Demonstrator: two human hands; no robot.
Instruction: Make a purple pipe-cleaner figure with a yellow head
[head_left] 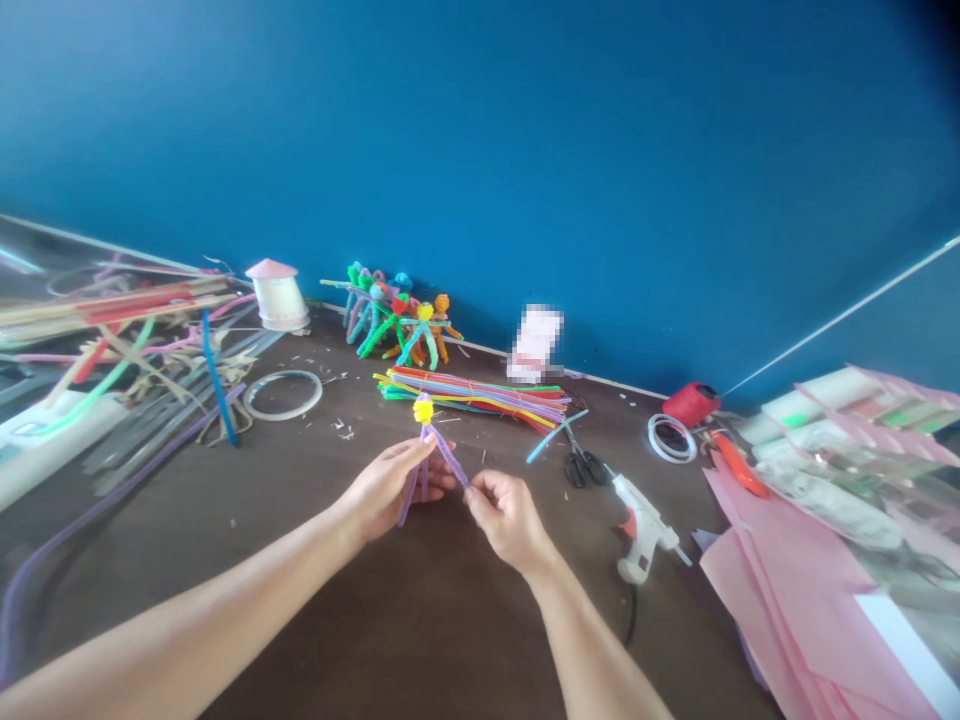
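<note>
Left hand curls around the purple pipe-cleaner figure; right hand pinches one leg, well apart; it seems light and bendy, best held along its stems.

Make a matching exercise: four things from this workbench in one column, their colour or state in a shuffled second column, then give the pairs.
Things:
1. Hot glue gun
2. Thread spool
3. Scissors
4. Pipe-cleaner figure

Colours or states:
A. Black handles
B. Held by the left hand and right hand
C. White body, orange trigger
D. Red

Pairs: 1-C, 2-D, 3-A, 4-B.
</note>
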